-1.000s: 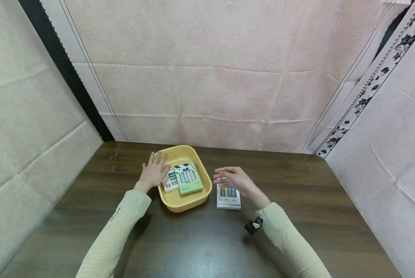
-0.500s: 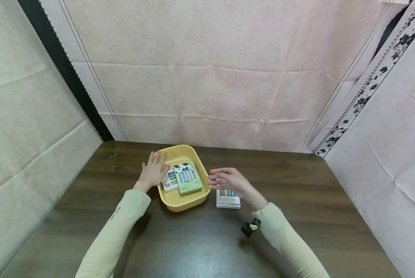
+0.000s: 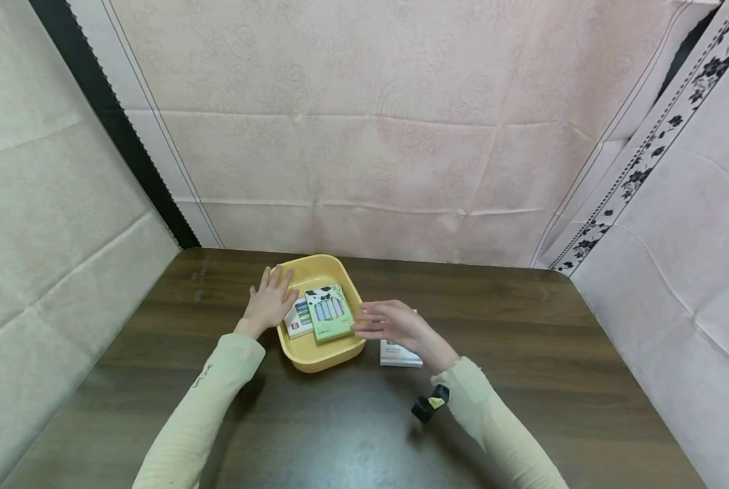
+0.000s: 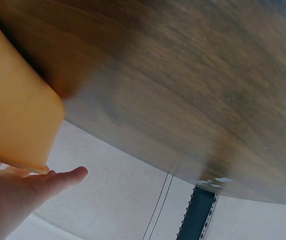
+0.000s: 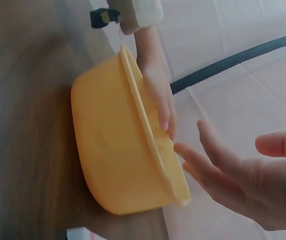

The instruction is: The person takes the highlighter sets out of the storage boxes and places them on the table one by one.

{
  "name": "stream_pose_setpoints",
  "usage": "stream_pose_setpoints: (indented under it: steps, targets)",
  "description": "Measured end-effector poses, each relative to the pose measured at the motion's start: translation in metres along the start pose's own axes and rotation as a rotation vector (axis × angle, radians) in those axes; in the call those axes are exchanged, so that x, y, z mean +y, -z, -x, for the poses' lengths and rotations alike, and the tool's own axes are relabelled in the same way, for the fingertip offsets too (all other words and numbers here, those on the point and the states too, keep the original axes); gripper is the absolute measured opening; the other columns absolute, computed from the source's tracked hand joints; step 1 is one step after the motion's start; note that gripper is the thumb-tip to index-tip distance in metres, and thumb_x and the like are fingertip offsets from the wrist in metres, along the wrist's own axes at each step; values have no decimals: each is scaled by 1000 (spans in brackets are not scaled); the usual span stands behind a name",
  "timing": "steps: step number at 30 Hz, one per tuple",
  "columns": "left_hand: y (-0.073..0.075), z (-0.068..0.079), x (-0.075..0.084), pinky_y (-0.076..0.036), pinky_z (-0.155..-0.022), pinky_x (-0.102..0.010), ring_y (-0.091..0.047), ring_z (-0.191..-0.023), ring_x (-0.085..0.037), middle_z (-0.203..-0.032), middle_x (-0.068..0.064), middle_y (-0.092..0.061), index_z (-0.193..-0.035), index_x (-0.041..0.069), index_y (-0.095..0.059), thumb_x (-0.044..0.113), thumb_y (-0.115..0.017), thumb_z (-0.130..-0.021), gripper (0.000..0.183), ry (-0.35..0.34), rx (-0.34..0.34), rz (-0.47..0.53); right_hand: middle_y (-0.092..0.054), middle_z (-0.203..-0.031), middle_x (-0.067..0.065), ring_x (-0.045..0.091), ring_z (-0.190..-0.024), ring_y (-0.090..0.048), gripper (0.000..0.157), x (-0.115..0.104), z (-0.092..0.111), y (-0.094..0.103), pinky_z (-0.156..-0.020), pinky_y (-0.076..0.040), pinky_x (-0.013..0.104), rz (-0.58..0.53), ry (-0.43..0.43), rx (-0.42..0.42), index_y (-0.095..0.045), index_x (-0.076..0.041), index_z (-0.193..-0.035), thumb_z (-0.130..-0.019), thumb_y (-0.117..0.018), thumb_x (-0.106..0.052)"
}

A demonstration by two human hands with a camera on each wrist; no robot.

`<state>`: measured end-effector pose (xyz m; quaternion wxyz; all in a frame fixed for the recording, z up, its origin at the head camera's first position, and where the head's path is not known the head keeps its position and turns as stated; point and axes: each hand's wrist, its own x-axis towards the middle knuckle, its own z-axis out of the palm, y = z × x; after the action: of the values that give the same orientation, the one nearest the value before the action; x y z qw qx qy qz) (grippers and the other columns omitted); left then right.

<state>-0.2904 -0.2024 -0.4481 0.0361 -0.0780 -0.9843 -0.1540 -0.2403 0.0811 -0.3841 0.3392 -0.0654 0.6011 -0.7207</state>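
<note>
A yellow plastic basin (image 3: pixel 315 358) stands on the table. In it a green box of coloured sticks (image 3: pixel 335 326), printed with a cow pattern, lies partly over a white box (image 3: pixel 298 322). My left hand (image 3: pixel 268 305), fingers spread, rests at the basin's left rim. Over the right rim reaches my right hand (image 3: pixel 398 326), its fingers fairly straight and nothing held; the right wrist view shows the hand (image 5: pixel 255 185) just beyond the rim. Below that hand another white box (image 3: pixel 401 356) lies on the table, its upper part hidden.
The brown wooden table (image 3: pixel 218 421) extends around the basin. Pale patterned cloth (image 3: pixel 370 170) hangs behind it and at both sides. A small black device (image 3: pixel 430 403) sits at the right wrist, and another wrist device (image 5: pixel 104 18) shows at the left sleeve.
My right hand has moved left from above the white box on the table to the basin's right rim. My left hand and the boxes have stayed put.
</note>
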Motion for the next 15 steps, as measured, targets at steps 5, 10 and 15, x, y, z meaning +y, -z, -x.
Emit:
stream_pose_setpoints:
  steps: [5, 10, 15]
  targets:
    - [1, 0, 0, -17, -96, -70, -2, -136, -42, -149, -21, -9, -143, 9, -17, 40, -29, -96, 58, 3, -1, -4, -28, -138, 32, 40, -121, -42, 49, 2, -4, -5, -101, -33, 48, -56, -32, -26, -22, 9, -137, -96, -36, -13]
    - [1, 1, 1, -16, -96, -70, -2, -136, -42, -149, -21, -9, -143, 9, -17, 40, -29, -95, 58, 9, -5, -1, -28, -138, 33, 43, -122, -38, 48, 5, -7, -12, -102, -32, 47, -158, -76, 4, -23, 10, -136, -95, -38, -10]
    - [1, 2, 1, -16, -96, -70, -2, -136, -42, -149, -20, -8, -143, 9, -16, 39, -30, -96, 58, 9, -8, -3, -22, -139, 34, 46, -127, -30, 52, 7, -11, -21, -103, -30, 47, -261, -110, 34, -17, 7, -138, -94, -38, -9]
